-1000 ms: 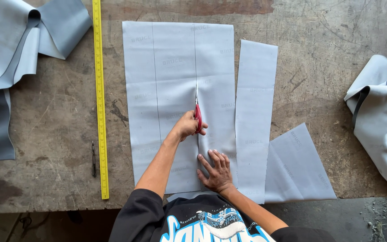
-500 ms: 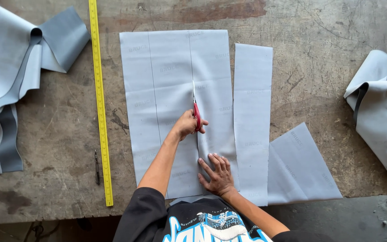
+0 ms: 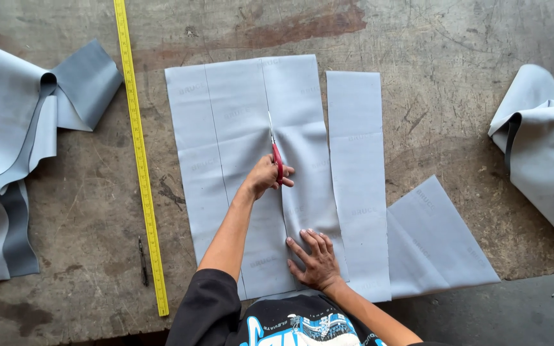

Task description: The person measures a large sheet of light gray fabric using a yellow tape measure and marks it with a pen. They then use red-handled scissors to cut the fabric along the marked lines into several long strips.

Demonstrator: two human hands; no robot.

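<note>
A large pale grey sheet (image 3: 226, 128) with drawn lengthwise lines lies flat on the worn workbench (image 3: 456, 109). My left hand (image 3: 265, 174) is closed on red-handled scissors (image 3: 276, 148), whose blades point away from me along the cut in the sheet's right part. Behind the scissors the cut runs back to the near edge. My right hand (image 3: 317, 259) presses flat, fingers spread, on the sheet just right of the cut, near the near edge.
A cut grey strip (image 3: 357, 179) lies right of the sheet, and a slanted grey piece (image 3: 437, 237) beyond it. A yellow measuring stick (image 3: 139, 154) lies to the left, with a dark pen-like tool (image 3: 142, 259) beside it. Folded grey material lies far left (image 3: 8, 128) and far right (image 3: 546, 147).
The scissors in my left hand have moved a little farther up the sheet along the line. My right hand has stayed pressed on the sheet.
</note>
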